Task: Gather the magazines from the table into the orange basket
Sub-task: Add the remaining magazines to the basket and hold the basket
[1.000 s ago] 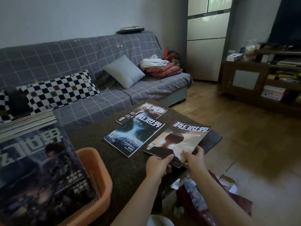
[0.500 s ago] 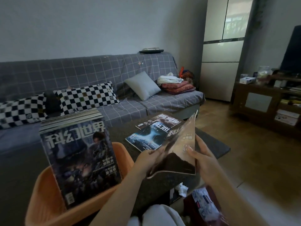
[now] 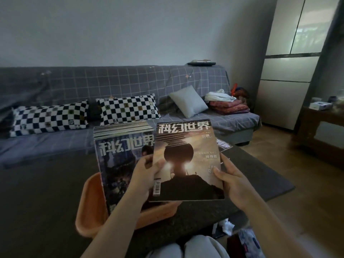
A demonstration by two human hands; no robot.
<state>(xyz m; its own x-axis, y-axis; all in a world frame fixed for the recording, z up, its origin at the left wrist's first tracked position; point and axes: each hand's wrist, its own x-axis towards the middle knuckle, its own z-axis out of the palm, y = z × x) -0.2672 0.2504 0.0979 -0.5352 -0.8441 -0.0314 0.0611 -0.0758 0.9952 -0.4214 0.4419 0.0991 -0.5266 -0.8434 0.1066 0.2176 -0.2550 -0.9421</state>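
A magazine point(image 3: 188, 161) with a dark silhouette on a glowing brown cover is held upright in front of me. My left hand point(image 3: 147, 174) grips its left edge and my right hand point(image 3: 231, 180) grips its right edge. Just behind and to the left, a thick stack of magazines point(image 3: 121, 146) stands upright in the orange basket point(image 3: 89, 207), which sits on the dark table point(image 3: 46, 192). The corner of another magazine point(image 3: 224, 145) lies flat on the table, mostly hidden behind the held one.
A grey checked sofa point(image 3: 111, 84) with two black-and-white cushions, a grey cushion point(image 3: 188, 101) and folded cloths runs along the far side. A tall pale cabinet point(image 3: 290, 62) and a wooden unit point(image 3: 320, 127) stand on the right. Clutter lies on the floor near my knees.
Both hands lifted the brown-cover magazine off the table, turned it upright and carried it left towards the basket. My view has swung left and up.
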